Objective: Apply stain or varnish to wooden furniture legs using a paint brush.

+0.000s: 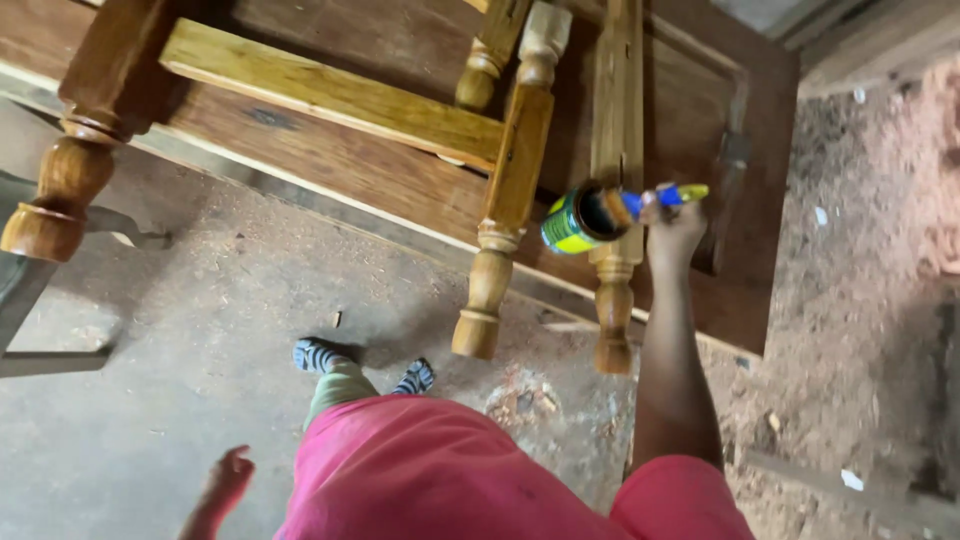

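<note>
My right hand (672, 232) is raised in front of a varnished wooden furniture frame (330, 92) with turned legs, and is closed on a brush with a blue and yellow handle (680, 194). The brush tip sits in the mouth of a small green and yellow can (572, 222), which is tilted on its side next to one leg (616, 300). What supports the can is hidden. My left hand (228, 480) hangs low at the lower left, fingers apart and holding nothing. I wear a pink shirt.
Another turned leg (500, 250) stands left of the can, and a thicker one (62, 190) is at the far left. A brown wooden panel (740, 80) lies behind the frame. Sawdust (860, 200) covers the ground on the right. My striped shoes (318, 354) stand on the concrete floor.
</note>
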